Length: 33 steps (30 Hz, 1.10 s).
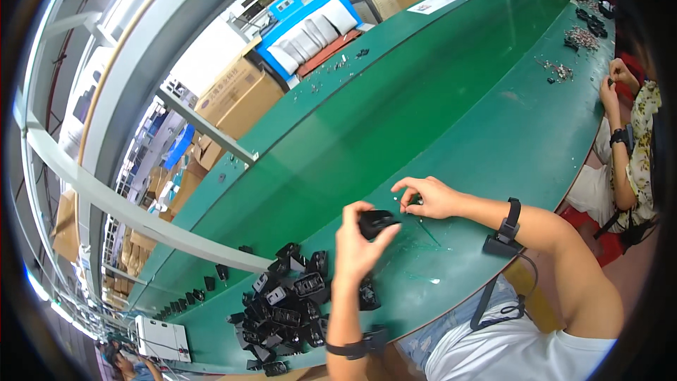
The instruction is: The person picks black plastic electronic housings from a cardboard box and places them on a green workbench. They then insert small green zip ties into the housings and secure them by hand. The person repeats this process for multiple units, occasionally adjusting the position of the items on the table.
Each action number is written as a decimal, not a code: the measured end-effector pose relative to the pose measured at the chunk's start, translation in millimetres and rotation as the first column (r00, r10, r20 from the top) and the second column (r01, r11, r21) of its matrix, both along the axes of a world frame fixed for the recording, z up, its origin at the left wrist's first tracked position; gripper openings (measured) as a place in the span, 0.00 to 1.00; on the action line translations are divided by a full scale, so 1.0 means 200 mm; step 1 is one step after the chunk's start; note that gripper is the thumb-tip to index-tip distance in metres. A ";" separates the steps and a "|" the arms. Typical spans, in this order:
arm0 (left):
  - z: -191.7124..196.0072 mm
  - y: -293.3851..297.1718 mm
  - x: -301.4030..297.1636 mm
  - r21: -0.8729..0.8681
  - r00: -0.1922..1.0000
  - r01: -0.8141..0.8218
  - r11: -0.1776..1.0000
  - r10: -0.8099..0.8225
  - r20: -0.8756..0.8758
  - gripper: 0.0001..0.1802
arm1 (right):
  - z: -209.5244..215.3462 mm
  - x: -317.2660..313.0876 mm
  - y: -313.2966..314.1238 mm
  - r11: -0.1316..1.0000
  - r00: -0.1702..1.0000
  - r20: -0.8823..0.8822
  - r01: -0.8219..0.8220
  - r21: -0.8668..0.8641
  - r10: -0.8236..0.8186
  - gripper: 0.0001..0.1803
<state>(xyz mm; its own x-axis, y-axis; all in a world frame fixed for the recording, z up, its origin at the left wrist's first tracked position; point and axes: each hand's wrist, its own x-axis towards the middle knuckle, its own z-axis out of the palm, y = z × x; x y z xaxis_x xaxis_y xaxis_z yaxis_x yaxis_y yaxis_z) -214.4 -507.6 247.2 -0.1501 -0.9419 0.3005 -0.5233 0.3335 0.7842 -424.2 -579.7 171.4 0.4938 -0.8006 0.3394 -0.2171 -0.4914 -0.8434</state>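
So the piece in play was a black plastic housing (376, 223), a small, chunky, box-like thing, dark all over with a bit of shine along its upper face. It was kinda blurry, so I couldn't make out the finer details. It sat in the left hand (356, 248), up over the near side of the green workbench (486, 162), with the thumb on one side and the fingers wrapped round the other, gripping it.

The right hand (436, 199) was just beside it, not touching the housing as far as I could see. Its index finger and thumb were curled toward each other, but I honestly couldn't tell if they were pinching anything tiny.

Near the left forearm was a messy pile of black housings (285, 316), similar-looking boxy shells, some showing hollow insides and a couple with grey faces. More of them stood in a loose row (182, 303) farther left. Way over on the right, a co-worker's hands (619, 74) were near some scattered small parts (557, 70).
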 end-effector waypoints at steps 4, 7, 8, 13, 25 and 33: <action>-0.20 0.05 -0.06 0.264 0.833 0.105 0.959 0.061 -0.549 0.28 | -0.04 0.04 -0.01 0.998 1.000 0.007 0.020 0.056 -0.021 0.09; -0.28 0.05 0.00 0.404 0.640 0.219 0.888 0.182 -0.747 0.24 | -0.03 0.01 -0.03 0.931 0.950 0.313 -0.105 0.350 -0.011 0.07; -0.30 0.05 0.01 0.422 0.588 0.261 0.868 0.204 -0.783 0.23 | -0.02 0.00 -0.01 0.928 0.922 0.387 -0.145 0.342 0.001 0.07; -0.25 0.11 -0.02 0.414 0.536 0.366 0.833 0.175 -0.826 0.25 | 0.08 0.00 0.11 0.923 0.848 0.526 -0.249 0.293 0.062 0.06; -0.31 0.12 -0.11 0.348 0.711 0.187 0.919 0.118 -0.693 0.06 | 0.08 0.00 0.18 0.982 0.948 0.280 -0.176 0.069 0.151 0.07; -0.33 0.12 -0.03 0.462 0.692 0.401 0.791 0.069 -0.719 0.15 | 0.07 0.02 0.22 0.928 0.974 0.169 -0.080 -0.364 0.150 0.08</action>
<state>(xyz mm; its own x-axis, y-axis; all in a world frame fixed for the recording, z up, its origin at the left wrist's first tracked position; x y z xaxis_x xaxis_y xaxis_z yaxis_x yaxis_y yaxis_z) -220.1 -484.1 181.5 -0.3008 -0.9382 -0.1715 0.2424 -0.2491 0.9376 -420.7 -536.3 186.2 0.4731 -0.5532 0.6856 0.0065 -0.7761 -0.6306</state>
